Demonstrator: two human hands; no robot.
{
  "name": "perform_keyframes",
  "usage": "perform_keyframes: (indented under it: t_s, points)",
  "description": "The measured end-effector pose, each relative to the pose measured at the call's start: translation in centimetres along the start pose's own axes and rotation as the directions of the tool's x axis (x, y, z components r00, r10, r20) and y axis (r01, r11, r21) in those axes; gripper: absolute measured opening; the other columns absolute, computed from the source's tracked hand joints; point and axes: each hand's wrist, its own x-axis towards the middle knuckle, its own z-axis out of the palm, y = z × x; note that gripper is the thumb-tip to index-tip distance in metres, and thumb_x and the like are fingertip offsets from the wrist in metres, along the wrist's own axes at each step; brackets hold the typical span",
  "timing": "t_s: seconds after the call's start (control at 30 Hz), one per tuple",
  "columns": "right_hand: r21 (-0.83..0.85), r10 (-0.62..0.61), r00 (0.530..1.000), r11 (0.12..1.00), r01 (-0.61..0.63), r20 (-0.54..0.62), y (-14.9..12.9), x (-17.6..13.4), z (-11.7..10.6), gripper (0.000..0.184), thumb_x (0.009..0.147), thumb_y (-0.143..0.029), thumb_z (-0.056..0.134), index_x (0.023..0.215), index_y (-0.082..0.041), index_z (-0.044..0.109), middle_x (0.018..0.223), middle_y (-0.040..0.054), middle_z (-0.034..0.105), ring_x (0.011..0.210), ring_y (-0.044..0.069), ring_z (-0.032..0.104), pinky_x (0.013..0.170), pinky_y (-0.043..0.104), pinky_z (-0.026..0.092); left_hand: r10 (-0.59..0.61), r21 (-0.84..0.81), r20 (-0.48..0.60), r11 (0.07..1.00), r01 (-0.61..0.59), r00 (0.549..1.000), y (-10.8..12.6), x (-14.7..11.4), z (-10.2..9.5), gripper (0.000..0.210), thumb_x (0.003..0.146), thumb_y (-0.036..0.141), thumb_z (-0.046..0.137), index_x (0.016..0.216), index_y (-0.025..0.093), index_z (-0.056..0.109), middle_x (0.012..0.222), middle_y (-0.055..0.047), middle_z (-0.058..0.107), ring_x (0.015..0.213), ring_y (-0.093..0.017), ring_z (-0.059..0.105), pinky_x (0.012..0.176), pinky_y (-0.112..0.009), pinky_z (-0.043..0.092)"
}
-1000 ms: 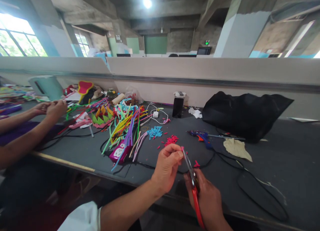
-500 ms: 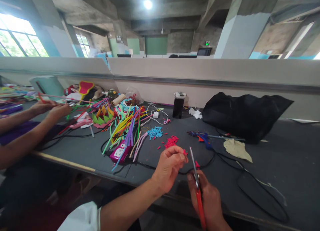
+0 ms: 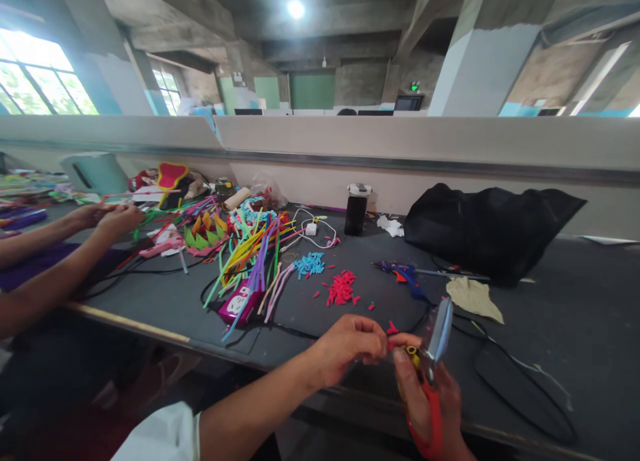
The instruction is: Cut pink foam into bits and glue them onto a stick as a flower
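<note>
My left hand (image 3: pixel 353 349) is closed, thumb and fingertips pinched at a small red piece (image 3: pixel 391 344) that is mostly hidden. Right beside it, my right hand (image 3: pixel 430 401) grips red-handled scissors (image 3: pixel 433 414), their blades pointing up and away from me. A small yellow ring-shaped part (image 3: pixel 413 354) shows near my right thumb; whether it belongs to the scissors I cannot tell. Just beyond the fingertips lies another red piece (image 3: pixel 393 328). Farther out are a pile of short red pieces (image 3: pixel 342 288) and a pile of short blue pieces (image 3: pixel 309 265).
Colourful pipe cleaners (image 3: pixel 257 248) lie across a purple power strip (image 3: pixel 241 304). A blue glue gun (image 3: pixel 411 280), its black cord (image 3: pixel 505 388), a beige cloth (image 3: pixel 475 299) and a black bag (image 3: pixel 485 228) occupy the right. A phone (image 3: pixel 355 216) stands behind. A co-worker's hands (image 3: pixel 113 218) work at left.
My left hand has moved down and right to my right hand. The scissors have turned and shifted right, away from the left fingers. Red pieces now lie loose nearer the pile's front.
</note>
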Motion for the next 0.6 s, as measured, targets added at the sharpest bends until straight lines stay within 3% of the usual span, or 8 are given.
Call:
perform_keyframes:
  t_s: [0.17,0.27,0.33,0.4,0.47,0.53,0.6]
  points:
    - [-0.008,-0.052,0.999,0.999,0.052,-0.004,-0.4,0.3,-0.1,0.028,0.094,-0.040,0.045,0.087,-0.020,0.064,0.062,-0.0010,0.063,0.054,0.012,0.061,0.054,0.020,0.048,-0.016,0.027,0.035,1.000,0.015,0.999,-0.4,0.2,0.0,0.009,0.052,0.022,0.062,0.055,0.014,0.060,0.049,0.003,0.050,0.050,-0.008,0.042,0.050,-0.023,0.025]
    - [-0.074,-0.082,0.996,0.994,0.080,-0.027,-0.8,0.7,-0.4,0.030,0.094,-0.040,0.043,0.082,-0.021,0.062,0.069,0.0014,0.066,0.058,0.013,0.063,0.056,0.021,0.049,0.158,0.222,-0.035,0.964,-0.146,0.987,-0.7,0.2,0.1,0.010,0.059,0.023,0.064,0.061,0.015,0.060,0.056,0.003,0.052,0.053,-0.008,0.042,0.053,-0.023,0.030]
    - [-0.108,-0.055,0.998,0.993,0.051,-0.038,-0.9,0.8,-0.5,0.032,0.095,-0.043,0.042,0.085,-0.021,0.063,0.071,0.0030,0.068,0.058,0.014,0.064,0.054,0.022,0.049,0.413,0.506,-0.036,0.793,-0.339,0.910,-1.0,0.1,0.0,0.005,0.065,0.021,0.063,0.065,0.016,0.061,0.061,0.002,0.054,0.056,-0.010,0.045,0.057,-0.024,0.033]
    - [-0.126,-0.049,0.997,0.991,0.041,-0.056,-0.7,0.9,-0.5,0.036,0.094,-0.047,0.041,0.087,-0.020,0.064,0.073,0.0048,0.070,0.061,0.016,0.066,0.054,0.024,0.050,0.627,0.744,0.105,0.465,-0.480,0.772,-1.4,0.1,-0.1,0.002,0.068,0.016,0.061,0.069,0.017,0.063,0.064,0.001,0.057,0.062,-0.011,0.049,0.064,-0.026,0.036]
    - [-0.138,-0.077,0.994,0.988,0.066,-0.078,-0.5,1.0,-0.4,0.039,0.094,-0.049,0.041,0.088,-0.019,0.065,0.075,0.0056,0.072,0.064,0.017,0.068,0.057,0.024,0.052,0.718,0.832,0.257,0.176,-0.526,0.647,-1.9,0.2,-0.3,0.007,0.071,0.013,0.058,0.073,0.017,0.064,0.067,0.000,0.060,0.065,-0.012,0.053,0.069,-0.028,0.036]
    - [-0.144,-0.104,0.991,0.985,0.091,-0.082,-0.4,1.0,-0.3,0.038,0.094,-0.048,0.042,0.088,-0.018,0.065,0.076,0.0057,0.073,0.066,0.018,0.070,0.059,0.024,0.053,0.751,0.854,0.313,0.045,-0.518,0.581,-2.2,0.2,-0.3,0.009,0.073,0.012,0.057,0.074,0.018,0.063,0.067,-0.001,0.062,0.065,-0.014,0.054,0.069,-0.030,0.036]
    - [-0.132,-0.088,0.994,0.988,0.078,-0.069,-0.4,1.0,-0.2,0.037,0.094,-0.047,0.043,0.090,-0.018,0.066,0.079,0.0055,0.074,0.069,0.017,0.071,0.061,0.023,0.053,0.751,0.854,0.282,0.087,-0.514,0.597,-2.2,0.1,-0.2,0.008,0.073,0.012,0.058,0.071,0.018,0.063,0.066,-0.002,0.062,0.064,-0.014,0.054,0.067,-0.030,0.036]
